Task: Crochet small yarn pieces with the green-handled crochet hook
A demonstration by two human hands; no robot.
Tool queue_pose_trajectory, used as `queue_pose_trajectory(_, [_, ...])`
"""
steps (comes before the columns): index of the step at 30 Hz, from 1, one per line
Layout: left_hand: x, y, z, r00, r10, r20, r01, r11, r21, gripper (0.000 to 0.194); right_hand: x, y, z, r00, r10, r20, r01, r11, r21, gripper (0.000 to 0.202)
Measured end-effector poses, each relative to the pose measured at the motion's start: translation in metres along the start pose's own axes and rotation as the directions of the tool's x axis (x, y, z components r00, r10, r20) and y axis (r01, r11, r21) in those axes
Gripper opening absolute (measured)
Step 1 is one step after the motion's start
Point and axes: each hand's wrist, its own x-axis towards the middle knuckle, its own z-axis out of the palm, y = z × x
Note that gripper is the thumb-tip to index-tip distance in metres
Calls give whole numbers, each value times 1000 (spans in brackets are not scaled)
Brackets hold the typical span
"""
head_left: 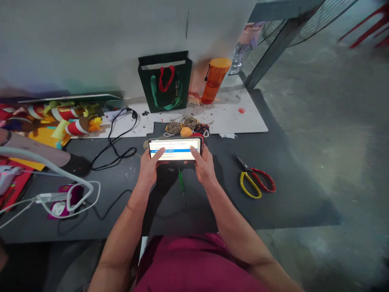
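Status: phone was in use, held landscape above the table, screen lit, one row highlighted blue. Left grip was closed round its left end, right grip round its right end, both thumbs over the screen. Judged by that, reading or tapping was underway. Done: phone up, list open. Left: couldn't tell; the text was too small to make out and no finished result showed. Hand tools lay unheld.

Count, near to far:
- 1 thin green-handled tool, just on the near side of the phone.
- 1 pair of scissors, right of the phone, one yellow and one red handle, blades pointing away.
- 1 black cable, looped left of the phone.
- 2 brown coiled rosettes and 1 orange ball, just beyond the phone.
- 1 dark green gift bag, upright, farther beyond the phone.
- 1 orange bottle, upright, beyond and right of the phone.

Red-and-white rolls sat beyond and left of the phone, overlapping; no firm count.
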Motion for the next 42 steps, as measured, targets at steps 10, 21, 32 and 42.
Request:
queue_pose_trajectory(10, [1,-1,-2,1000,10,-8,-11,998,-54,43,1,3,0,999,43,-6,-42,997,64,44])
queue_pose_trajectory(21, [2,0,-2,999,14,-37,-17,996,-84,43,4,8,-1,996,79,-28,-75,991,115,45])
queue_pose_trajectory(32, [3,-1,-3,999,42,-24,-44,992,-115,44,4,10,-3,996,89,-18,-87,993,76,48])
queue_pose_trajectory(42, [4,-2,-4,998,54,-27,-58,985,-162,37,3,6,0,993,117,-7,-116,987,113,48])
